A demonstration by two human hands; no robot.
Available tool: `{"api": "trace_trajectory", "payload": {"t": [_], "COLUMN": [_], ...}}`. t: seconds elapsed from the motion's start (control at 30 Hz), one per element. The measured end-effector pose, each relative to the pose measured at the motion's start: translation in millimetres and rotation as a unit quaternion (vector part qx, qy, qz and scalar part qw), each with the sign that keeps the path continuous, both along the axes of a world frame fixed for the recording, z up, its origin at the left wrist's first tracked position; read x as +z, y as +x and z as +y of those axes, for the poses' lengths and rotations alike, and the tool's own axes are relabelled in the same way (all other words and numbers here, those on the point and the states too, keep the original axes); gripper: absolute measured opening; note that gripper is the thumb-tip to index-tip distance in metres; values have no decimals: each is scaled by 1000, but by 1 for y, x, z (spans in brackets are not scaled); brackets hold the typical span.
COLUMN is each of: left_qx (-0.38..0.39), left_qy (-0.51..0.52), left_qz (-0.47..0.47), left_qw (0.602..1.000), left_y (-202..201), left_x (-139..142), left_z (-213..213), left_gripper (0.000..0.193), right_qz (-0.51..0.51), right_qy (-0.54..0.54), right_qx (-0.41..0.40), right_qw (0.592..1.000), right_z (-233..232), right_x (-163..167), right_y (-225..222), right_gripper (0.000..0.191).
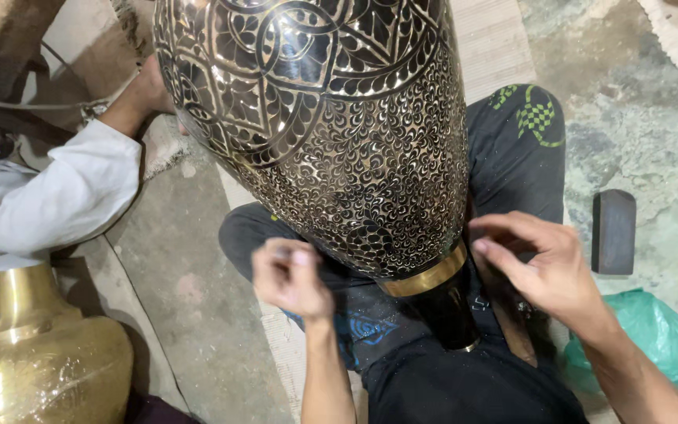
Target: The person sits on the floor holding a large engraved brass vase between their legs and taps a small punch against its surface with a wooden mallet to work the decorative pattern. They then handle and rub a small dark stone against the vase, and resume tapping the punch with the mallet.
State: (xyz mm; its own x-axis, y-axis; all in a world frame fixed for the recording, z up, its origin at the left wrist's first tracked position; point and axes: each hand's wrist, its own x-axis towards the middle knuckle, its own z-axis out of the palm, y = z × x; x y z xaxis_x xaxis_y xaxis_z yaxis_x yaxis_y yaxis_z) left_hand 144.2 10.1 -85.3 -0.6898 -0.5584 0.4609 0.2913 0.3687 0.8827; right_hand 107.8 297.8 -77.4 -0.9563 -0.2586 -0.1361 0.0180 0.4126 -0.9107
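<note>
Soft, even light is being reflected as bright glints off the engraved vase (331, 126); below it, the left hand (290, 275) is being blurred slightly.

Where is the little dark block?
In the head view the dark block lies on the floor at the right, just beyond the right hand, above the green plastic bag and right of the big engraved vase.

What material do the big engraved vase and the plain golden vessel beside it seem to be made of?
The engraved vase looks like brass under a black coating: shiny golden lines show where the pattern is cut through. The plain vessel seems bare polished brass, yellow with soft reflections. Neither metal is certain from look alone.
</note>
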Motion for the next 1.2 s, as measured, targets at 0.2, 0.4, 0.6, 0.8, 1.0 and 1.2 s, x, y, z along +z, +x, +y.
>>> {"api": "trace_trajectory", "payload": {"t": [0.2,0.4,0.6,0.8,1.0,1.2], "left_qx": [-295,-403,-268,-311,-317,-315], "left_qy": [-315,-331,124,121,152,165], "left_qz": [63,27,-112,-150,-170,-172], "left_qw": [900,853,949,931,920,918], "left_y": [18,18,12,3,2,2], "left_x": [30,18,30,54,59,56], "left_z": [63,93,103,102,105,103], "left_gripper": [17,25,25,15,13,13], "right_qz": [-280,-258,-228,-108,-39,-5], "right_qy": [-291,-390,-350,-322,-235,-212], "right_qx": [149,114,22,7,13,13], "right_qw": [903,876,908,940,971,977], "right_z": [-3,15,13,1,-1,-5], "right_x": [-33,-40,-22,-7,5,15], "right_y": [17,34,36,42,40,35], "right_gripper": [33,27,22,26,24,22]}}
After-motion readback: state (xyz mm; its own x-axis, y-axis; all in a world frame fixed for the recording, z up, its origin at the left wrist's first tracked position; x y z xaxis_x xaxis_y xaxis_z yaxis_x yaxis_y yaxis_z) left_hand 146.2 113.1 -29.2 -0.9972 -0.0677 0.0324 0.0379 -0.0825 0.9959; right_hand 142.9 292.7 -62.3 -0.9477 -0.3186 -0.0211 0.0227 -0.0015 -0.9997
